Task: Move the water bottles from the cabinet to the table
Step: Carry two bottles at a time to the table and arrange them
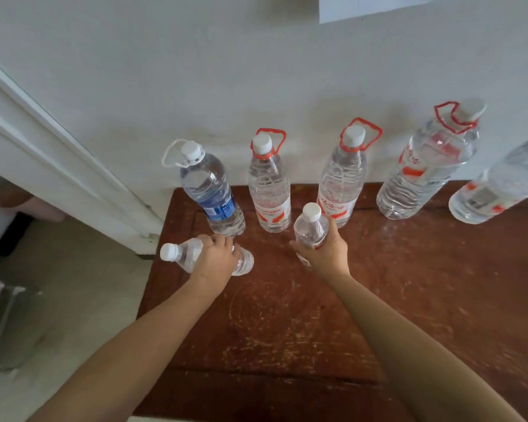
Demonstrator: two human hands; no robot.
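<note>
The left hand [218, 254] has its fingers curled from above round the tilted small bottle [186, 254], just in front of the blue-labelled bottle [211, 193]; its white cap points away over the surface's edge. To the right of the blue-labelled bottle, the right hand [326, 251] is clamped on the upright small bottle [310, 229], thumb and fingers wrapped round its ribbed middle. Both are clear, thin plastic. The surface [287, 315] is dark brown wood, scuffed and scratched pale. Right of the blue-labelled bottle four red-labelled large bottles [270, 193] stand along the white wall [226, 71], most with red loop handles.
</note>
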